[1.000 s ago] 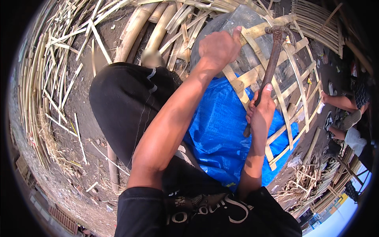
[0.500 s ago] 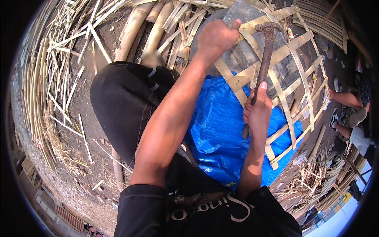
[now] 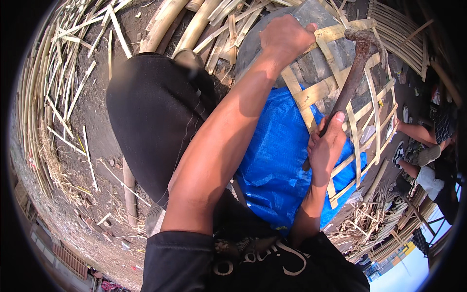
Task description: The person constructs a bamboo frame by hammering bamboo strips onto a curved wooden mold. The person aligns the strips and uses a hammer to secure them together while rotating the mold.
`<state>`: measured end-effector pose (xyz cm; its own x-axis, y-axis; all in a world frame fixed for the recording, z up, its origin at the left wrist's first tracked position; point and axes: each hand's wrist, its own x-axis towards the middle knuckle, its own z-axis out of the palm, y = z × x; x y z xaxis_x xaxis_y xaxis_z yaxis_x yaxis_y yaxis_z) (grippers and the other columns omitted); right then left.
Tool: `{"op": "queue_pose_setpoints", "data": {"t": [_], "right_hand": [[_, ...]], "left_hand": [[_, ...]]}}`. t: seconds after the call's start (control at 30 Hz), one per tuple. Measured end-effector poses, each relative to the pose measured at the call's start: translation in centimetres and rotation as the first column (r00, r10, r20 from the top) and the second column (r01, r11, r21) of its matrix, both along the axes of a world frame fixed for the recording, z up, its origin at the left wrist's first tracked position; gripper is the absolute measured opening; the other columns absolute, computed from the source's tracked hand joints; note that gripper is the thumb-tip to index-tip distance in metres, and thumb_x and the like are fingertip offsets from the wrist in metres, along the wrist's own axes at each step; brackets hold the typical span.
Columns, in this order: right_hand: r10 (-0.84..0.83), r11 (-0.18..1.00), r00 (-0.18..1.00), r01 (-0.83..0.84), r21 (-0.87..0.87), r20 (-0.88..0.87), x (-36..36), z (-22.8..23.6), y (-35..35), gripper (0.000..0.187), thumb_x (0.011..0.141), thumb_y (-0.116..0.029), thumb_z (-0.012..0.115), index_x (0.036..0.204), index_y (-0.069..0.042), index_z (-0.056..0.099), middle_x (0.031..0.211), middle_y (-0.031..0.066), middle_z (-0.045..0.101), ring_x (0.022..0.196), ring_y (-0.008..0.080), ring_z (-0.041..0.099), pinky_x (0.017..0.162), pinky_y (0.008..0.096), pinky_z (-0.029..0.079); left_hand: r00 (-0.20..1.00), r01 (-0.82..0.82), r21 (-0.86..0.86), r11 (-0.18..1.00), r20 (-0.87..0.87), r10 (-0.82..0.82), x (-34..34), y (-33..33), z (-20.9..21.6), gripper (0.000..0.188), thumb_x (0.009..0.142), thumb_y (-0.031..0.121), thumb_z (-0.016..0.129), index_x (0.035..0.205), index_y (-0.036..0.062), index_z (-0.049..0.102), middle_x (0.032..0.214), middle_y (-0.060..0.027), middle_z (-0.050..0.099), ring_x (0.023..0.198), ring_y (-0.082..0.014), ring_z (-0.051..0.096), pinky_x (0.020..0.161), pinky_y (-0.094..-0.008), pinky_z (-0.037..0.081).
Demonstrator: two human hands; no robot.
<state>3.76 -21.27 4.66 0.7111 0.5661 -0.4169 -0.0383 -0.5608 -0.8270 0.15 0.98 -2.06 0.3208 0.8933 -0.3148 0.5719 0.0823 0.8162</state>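
My right hand (image 3: 327, 146) is wrapped around the handle of a rusty hammer (image 3: 348, 90). The hammer slants up and away to the right, its head over the far part of a woven bamboo lattice (image 3: 307, 96). At the lattice's far left corner my left hand (image 3: 287, 38) is closed in a fist, thumb pressed along a strip. The lattice, made of flat crossed strips with open gaps, lies tilted across a grey slab (image 3: 311, 68) and a blue tarp (image 3: 267, 155). The left fingers' undersides are hidden.
Thick bamboo poles (image 3: 163, 27) lie beyond my bent knee (image 3: 151, 117). Long split strips (image 3: 41, 97) are piled at the left. Another person's leg (image 3: 418, 132) shows at the right, above a heap of bamboo offcuts (image 3: 374, 221).
The hammer has tipped further to the right, its head shifting right and slightly nearer. My left hand and the lattice corner appear further right; the whole view has also shifted somewhat.
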Motion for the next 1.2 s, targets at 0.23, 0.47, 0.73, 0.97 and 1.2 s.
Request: {"op": "queue_pose_setpoints", "data": {"t": [0.23, 0.47, 0.73, 0.97, 1.2], "right_hand": [[-0.108, 0.994, 0.993, 0.108, -0.012, 0.046, -0.4, 0.8, 0.2, 0.060, 0.106, -0.060, 0.038, 0.072, -0.011, 0.046, 0.055, -0.0024, 0.041, 0.044, 0.0063, 0.037, 0.040, 0.0230, 0.027], [-0.018, 0.998, 0.999, 0.015, -0.064, -0.041, 0.6, -0.4, 0.4, 0.060, 0.106, -0.061, 0.039, 0.071, -0.013, 0.045, 0.054, -0.0036, 0.038, 0.042, 0.0059, 0.035, 0.038, 0.0233, 0.026], [0.091, 0.994, 0.987, -0.082, -0.071, 0.135, -0.2, 0.0, 0.1, 0.061, 0.107, -0.057, 0.039, 0.070, -0.010, 0.047, 0.054, -0.0027, 0.039, 0.045, 0.0068, 0.037, 0.041, 0.0257, 0.027], [-0.006, 0.991, 0.995, -0.007, 0.133, 0.097, -1.8, 2.7, -0.1, 0.060, 0.107, -0.056, 0.040, 0.072, -0.009, 0.045, 0.055, -0.0049, 0.036, 0.045, 0.0049, 0.033, 0.041, 0.0231, 0.024], [0.043, 0.994, 0.991, -0.029, -0.107, 0.128, -0.6, 1.3, 1.7, 0.062, 0.108, -0.058, 0.035, 0.071, -0.009, 0.043, 0.054, -0.0025, 0.035, 0.044, 0.0075, 0.034, 0.040, 0.0259, 0.026]], "left_hand": [[0.999, 0.044, 0.139, 0.989, -0.030, -0.040, -0.5, -0.6, 0.4, 0.054, 0.097, 0.050, 0.054, 0.098, 0.0010, 0.078, 0.101, -0.0216, 0.075, 0.098, -0.0391, 0.073, 0.086, -0.0486, 0.056], [0.964, 0.118, 0.205, 0.972, -0.260, -0.062, -2.4, -3.8, 1.3, 0.058, 0.102, 0.044, 0.044, 0.086, 0.0007, 0.077, 0.087, -0.0233, 0.074, 0.084, -0.0405, 0.074, 0.074, -0.0485, 0.059], [0.973, 0.107, 0.358, 0.928, -0.229, -0.024, -2.1, -3.8, 0.5, 0.057, 0.103, 0.043, 0.044, 0.078, 0.0029, 0.076, 0.076, -0.0232, 0.072, 0.073, -0.0388, 0.074, 0.066, -0.0483, 0.059], [0.970, 0.104, 0.305, 0.947, -0.242, -0.029, -2.3, -3.9, 0.5, 0.051, 0.103, 0.036, 0.044, 0.079, 0.0043, 0.076, 0.077, -0.0187, 0.074, 0.074, -0.0376, 0.074, 0.067, -0.0470, 0.060], [0.955, 0.186, 0.336, 0.923, -0.283, -0.089, -2.5, -3.9, -0.2, 0.041, 0.102, 0.026, 0.045, 0.087, 0.0039, 0.076, 0.081, -0.0190, 0.074, 0.076, -0.0379, 0.075, 0.068, -0.0479, 0.060]]}}
